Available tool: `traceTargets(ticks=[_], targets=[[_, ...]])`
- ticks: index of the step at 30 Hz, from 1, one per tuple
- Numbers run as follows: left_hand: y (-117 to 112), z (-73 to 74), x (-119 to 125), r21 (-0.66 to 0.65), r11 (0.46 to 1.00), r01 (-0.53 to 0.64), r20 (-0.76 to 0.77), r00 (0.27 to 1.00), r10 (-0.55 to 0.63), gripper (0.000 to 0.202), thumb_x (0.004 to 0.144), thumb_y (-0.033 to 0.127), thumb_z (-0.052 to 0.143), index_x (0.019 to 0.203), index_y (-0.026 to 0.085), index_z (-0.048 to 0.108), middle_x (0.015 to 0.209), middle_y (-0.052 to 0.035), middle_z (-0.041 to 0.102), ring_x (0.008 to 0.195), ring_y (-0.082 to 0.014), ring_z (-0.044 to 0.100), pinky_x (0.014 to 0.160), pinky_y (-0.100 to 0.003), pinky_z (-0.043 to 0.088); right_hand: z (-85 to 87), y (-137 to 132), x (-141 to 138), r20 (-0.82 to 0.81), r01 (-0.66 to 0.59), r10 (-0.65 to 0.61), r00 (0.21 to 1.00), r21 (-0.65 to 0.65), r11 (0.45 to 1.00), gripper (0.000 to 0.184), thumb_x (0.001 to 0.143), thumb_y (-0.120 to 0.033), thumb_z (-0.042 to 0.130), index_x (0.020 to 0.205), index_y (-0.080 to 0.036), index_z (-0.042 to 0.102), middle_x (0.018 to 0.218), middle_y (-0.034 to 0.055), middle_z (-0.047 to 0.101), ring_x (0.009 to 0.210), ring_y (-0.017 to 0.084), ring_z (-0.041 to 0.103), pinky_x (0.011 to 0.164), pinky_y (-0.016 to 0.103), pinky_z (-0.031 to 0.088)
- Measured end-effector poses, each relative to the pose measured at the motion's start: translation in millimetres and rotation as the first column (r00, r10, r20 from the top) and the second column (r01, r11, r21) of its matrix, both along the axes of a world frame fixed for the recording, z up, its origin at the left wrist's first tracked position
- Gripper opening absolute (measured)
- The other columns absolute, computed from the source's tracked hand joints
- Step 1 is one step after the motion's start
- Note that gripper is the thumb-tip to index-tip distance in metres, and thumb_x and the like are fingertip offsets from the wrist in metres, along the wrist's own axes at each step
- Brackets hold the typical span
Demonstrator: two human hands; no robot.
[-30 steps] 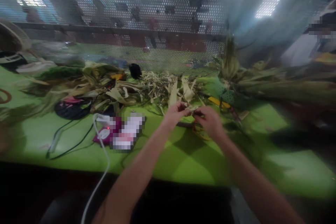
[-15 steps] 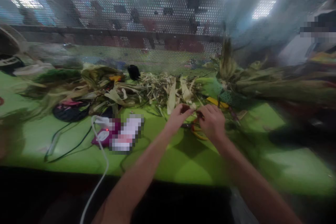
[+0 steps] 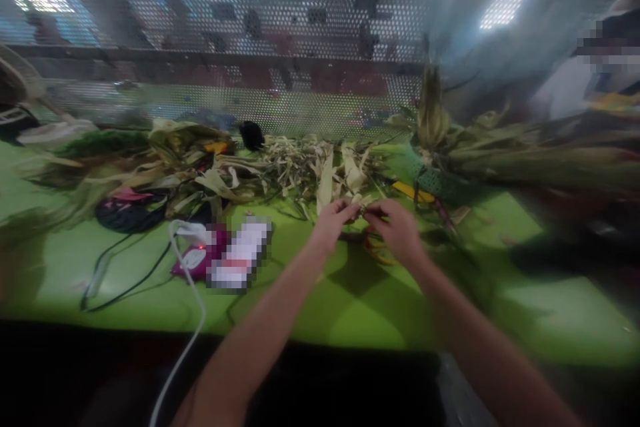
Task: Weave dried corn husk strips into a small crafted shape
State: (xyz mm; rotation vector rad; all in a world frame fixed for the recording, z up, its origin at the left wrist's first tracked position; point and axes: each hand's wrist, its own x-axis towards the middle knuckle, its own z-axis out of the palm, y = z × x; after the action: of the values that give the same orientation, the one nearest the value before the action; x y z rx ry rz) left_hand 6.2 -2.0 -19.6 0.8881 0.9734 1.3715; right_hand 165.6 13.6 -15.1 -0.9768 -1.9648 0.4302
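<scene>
My left hand (image 3: 331, 223) is closed in a pinch on a small pale piece of dried husk (image 3: 362, 207). From the other side, the fingers of my right hand (image 3: 397, 225) pinch the same piece, above the green table (image 3: 365, 320). Scissors with yellow-orange handles (image 3: 376, 252) lie beneath my hands, partly covered by the right one. Just beyond my fingers are broad dried husk leaves (image 3: 326, 185) and a heap of shredded husk strips (image 3: 295, 163). The fine shape of the held piece is too blurred to make out.
A magenta power strip (image 3: 217, 247) with a white cable (image 3: 196, 293) sits left, beside a blurred-out phone-like slab (image 3: 243, 257). A yellow-handled tool (image 3: 413, 191) lies near a green basket (image 3: 425, 177) on the right. Behind stands a perforated metal screen (image 3: 300, 103). Someone is at far right.
Both hands have shifted slightly left, and my right fingers are drawn a little more open around the husk piece. The husk piece shows more clearly between them. The view has shifted a little.
</scene>
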Motion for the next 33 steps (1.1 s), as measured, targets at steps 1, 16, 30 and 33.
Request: traceTargets(ticks=[1, 16, 30, 33], targets=[[-0.9, 0.8, 0.4, -0.028, 0.999, 0.018, 0.04, 0.999, -0.017, 0.038, 0.061, 0.044, 0.081, 0.067, 0.015, 0.058, 0.063, 0.0027, 0.053, 0.062, -0.0081, 0.047, 0.064, -0.024, 0.039, -0.2, 0.9, 0.6, 0.0, -0.023, 0.023, 1.0, 0.015, 1.0, 0.008, 0.086, -0.024, 0.062, 0.081, -0.02, 0.065, 0.079, 0.0028, 0.065, 0.077, 0.018, 0.058, 0.07, 0.029, 0.043], [-2.0, 1.5, -4.4, -0.068, 0.998, 0.018, 0.036, 0.999, -0.015, 0.034, 0.067, 0.044, 0.078, 0.082, 0.017, 0.065, 0.081, -0.0008, 0.062, 0.075, -0.0107, 0.055, 0.071, -0.024, 0.043, -3.3, 7.1, 4.8, -0.037, 0.034, -0.035, 0.999, -0.048, 0.998, 0.012, 0.083, -0.031, 0.067, 0.079, -0.019, 0.067, 0.077, 0.0028, 0.067, 0.071, 0.017, 0.06, 0.068, 0.029, 0.046], [-1.6, -1.1, 3.8, 0.059, 0.991, 0.124, -0.059, 0.991, -0.12, 0.034, 0.068, 0.037, 0.079, 0.086, 0.015, 0.063, 0.083, -0.0011, 0.064, 0.076, -0.0106, 0.058, 0.079, -0.027, 0.046, 4.4, 5.3, 5.2, -0.406, -0.084, -0.095, 0.909, -0.401, 0.912, 0.027, 0.075, -0.045, 0.071, 0.071, -0.019, 0.061, 0.065, -0.0018, 0.058, 0.062, 0.012, 0.052, 0.057, 0.024, 0.046], [0.0, -4.8, 5.5, 0.089, 0.989, 0.116, -0.131, 0.986, -0.104, 0.029, 0.066, 0.029, 0.079, 0.086, 0.014, 0.064, 0.081, -0.0007, 0.064, 0.076, -0.0106, 0.056, 0.075, -0.025, 0.044, 7.2, 4.9, 4.4, -0.415, -0.099, -0.092, 0.905, -0.418, 0.903, 0.028, 0.073, -0.047, 0.071, 0.075, -0.02, 0.063, 0.068, -0.0009, 0.06, 0.063, 0.013, 0.053, 0.058, 0.025, 0.046]])
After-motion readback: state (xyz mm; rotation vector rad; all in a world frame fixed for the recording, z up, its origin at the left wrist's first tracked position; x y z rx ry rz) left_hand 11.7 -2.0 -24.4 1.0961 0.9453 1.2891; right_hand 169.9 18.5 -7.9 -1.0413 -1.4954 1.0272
